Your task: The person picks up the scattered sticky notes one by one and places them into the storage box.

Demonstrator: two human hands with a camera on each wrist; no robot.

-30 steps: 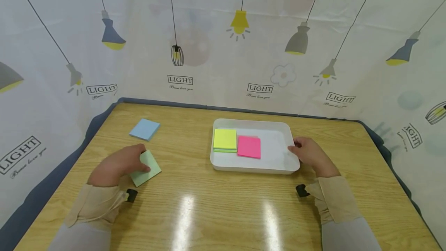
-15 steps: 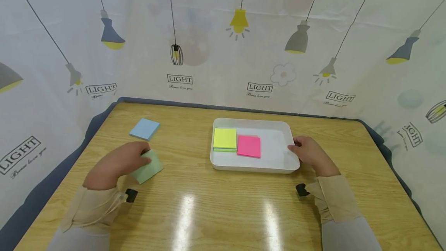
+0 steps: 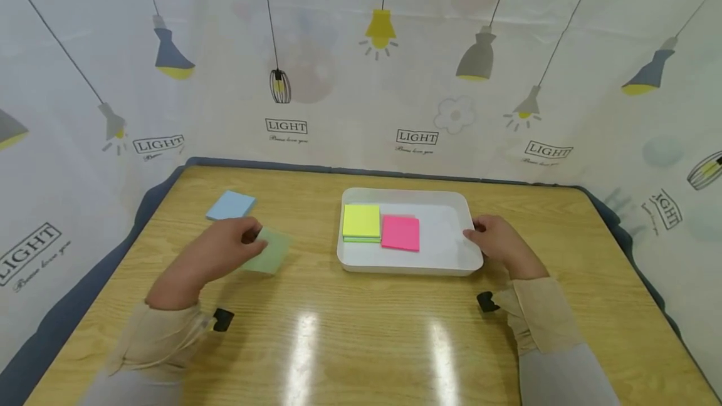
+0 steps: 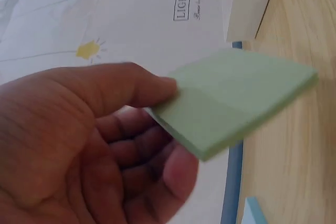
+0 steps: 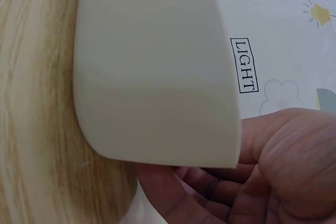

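My left hand (image 3: 217,252) pinches a pale green sticky note pad (image 4: 236,93) between thumb and fingers, holding it above the table. In the head view the green pad looks slightly blurred. At the right, my right hand (image 3: 502,243) grips the right end wall of a white tray (image 3: 451,262), thumb over the rim and fingers outside. In the tray's left part lies a yellow pad (image 3: 361,221) on top of a green one. Beside it sits a bright pink pad (image 3: 400,234), with a paler pink edge showing behind.
A light blue sticky note pad (image 3: 231,204) lies on the wooden table (image 3: 372,337) at the back left, beyond my left hand. A curtain (image 3: 338,99) printed with lamps hangs behind the table.
My left hand has lifted the pale green pad off the table and moved it right, toward the tray. My right hand keeps its hold on the tray. The view has shifted slightly.
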